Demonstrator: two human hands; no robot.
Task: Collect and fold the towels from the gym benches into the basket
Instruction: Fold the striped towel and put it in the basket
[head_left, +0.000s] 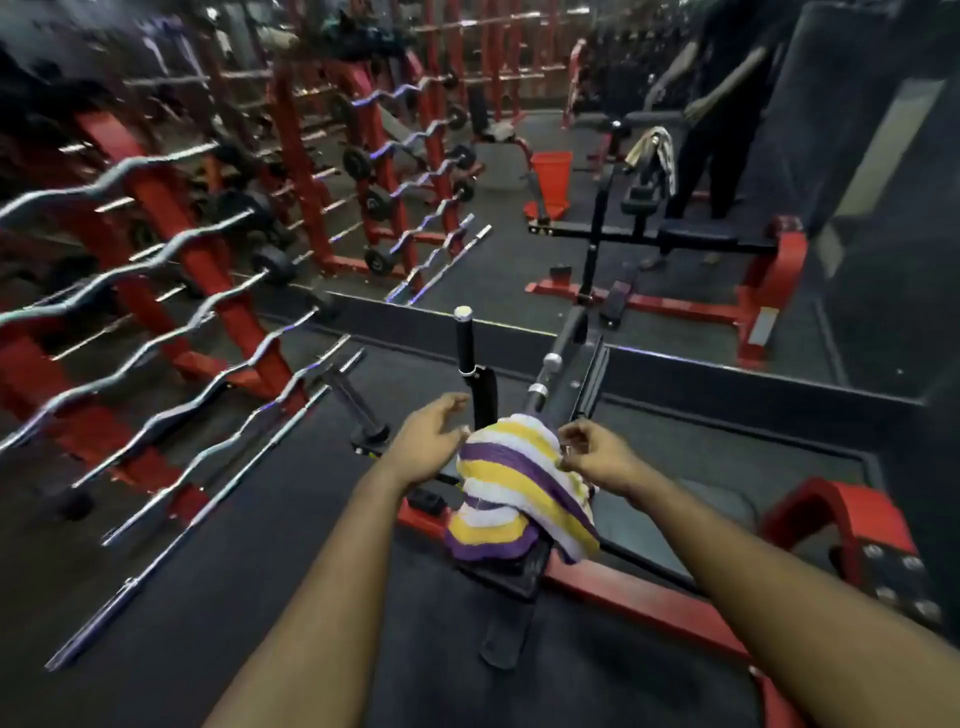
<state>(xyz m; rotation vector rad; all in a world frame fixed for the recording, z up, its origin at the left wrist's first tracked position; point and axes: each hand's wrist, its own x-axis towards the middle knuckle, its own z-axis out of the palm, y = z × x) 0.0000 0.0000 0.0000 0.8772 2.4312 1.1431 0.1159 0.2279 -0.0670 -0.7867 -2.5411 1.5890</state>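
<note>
Gym mirror wall | orange basket contents unclear | left hand fingers spread, right hand fingers pinching striped towel

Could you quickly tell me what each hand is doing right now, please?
Left hand: open, beside the striped towel.
Right hand: fingers pinching the towel's edge.

left hand spread, right hand pinching

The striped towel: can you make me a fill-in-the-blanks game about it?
1. The towel has purple, white and ____ stripes.
2. The ____ hand pinches the towel's edge.
3. The left hand is ____, fingers spread beside the towel.
4. The curly bars rest on a ____ rack.

Missing words: yellow; right; open; red
</note>
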